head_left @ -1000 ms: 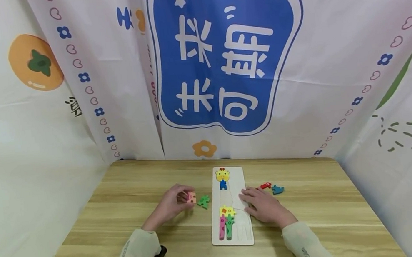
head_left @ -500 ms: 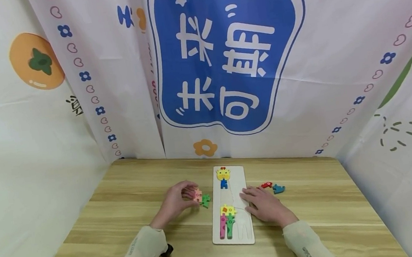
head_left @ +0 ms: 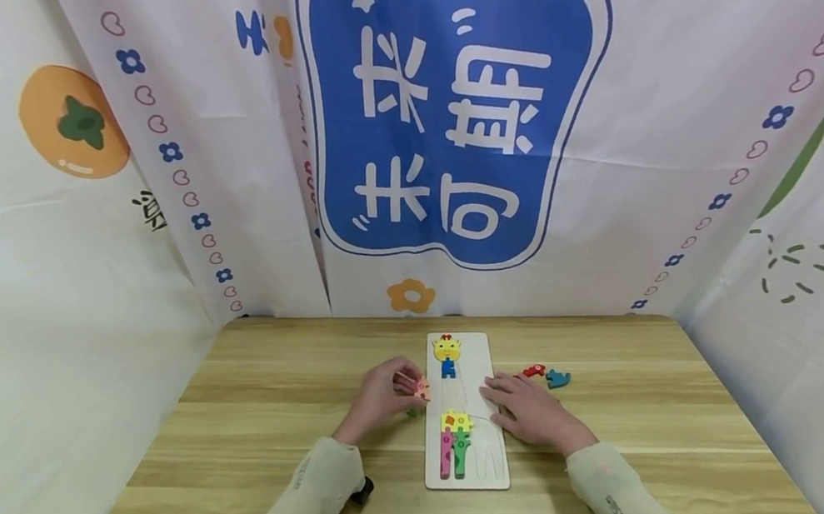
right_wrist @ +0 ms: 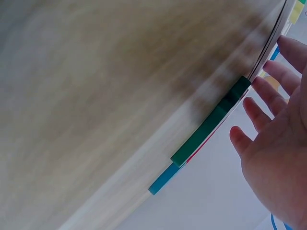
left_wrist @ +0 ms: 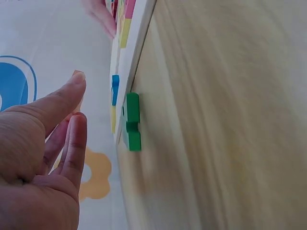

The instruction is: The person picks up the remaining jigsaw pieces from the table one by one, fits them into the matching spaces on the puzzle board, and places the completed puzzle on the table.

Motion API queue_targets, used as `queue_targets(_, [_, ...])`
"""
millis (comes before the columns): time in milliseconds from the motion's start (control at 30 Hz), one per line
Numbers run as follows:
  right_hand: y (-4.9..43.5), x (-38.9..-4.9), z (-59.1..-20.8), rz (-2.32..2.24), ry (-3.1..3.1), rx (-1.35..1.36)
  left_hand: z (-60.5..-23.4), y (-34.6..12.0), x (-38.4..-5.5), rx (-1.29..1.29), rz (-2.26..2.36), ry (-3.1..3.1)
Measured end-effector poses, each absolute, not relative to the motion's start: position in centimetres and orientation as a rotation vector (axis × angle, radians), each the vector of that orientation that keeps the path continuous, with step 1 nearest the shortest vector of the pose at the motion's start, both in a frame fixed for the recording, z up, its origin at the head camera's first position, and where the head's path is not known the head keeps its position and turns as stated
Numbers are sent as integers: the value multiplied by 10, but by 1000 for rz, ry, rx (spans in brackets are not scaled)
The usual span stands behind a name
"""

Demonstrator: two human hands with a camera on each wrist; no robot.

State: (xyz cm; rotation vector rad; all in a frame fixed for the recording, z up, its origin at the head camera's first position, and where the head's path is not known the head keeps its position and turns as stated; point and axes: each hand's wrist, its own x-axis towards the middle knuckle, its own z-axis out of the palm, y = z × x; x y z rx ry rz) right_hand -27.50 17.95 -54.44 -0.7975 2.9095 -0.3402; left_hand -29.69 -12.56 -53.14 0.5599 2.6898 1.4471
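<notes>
Between its thumb and fingers, my left hand (head_left: 384, 394) pinches a salmon-pink puzzle piece (head_left: 421, 387) at the left edge of a white puzzle board (head_left: 475, 351). Just beneath that hand a green puzzle piece (left_wrist: 133, 122) lies on the table, mostly covered in the head view. My right hand (head_left: 530, 414) rests with spread fingers on the board's right edge. Set in the board are a yellow giraffe head (head_left: 447, 349), a blue neck piece (head_left: 448, 369), a yellow body piece (head_left: 455, 421), a pink leg (head_left: 445, 454) and a green leg (head_left: 461, 454).
Beyond my right hand lie a red piece (head_left: 534, 371) and a blue piece (head_left: 558, 377). A dark green piece (right_wrist: 211, 125) shows beside the right fingers in the right wrist view. A printed cloth (head_left: 268, 247) hangs behind the wooden table (head_left: 272, 364).
My left hand has moved right with the salmon-pink piece, from beside the green piece to the board's left edge, covering most of the green piece. My right hand stays in place.
</notes>
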Motion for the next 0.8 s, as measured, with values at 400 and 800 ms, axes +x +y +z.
queue_targets(400, [182,-274,-544,-340,2910,-796,-527,-95,-312,551,1419,2659])
queue_targets(800, [180,-275,-542,-343,2898,-823,-538,-80,-325,524,1322,2663])
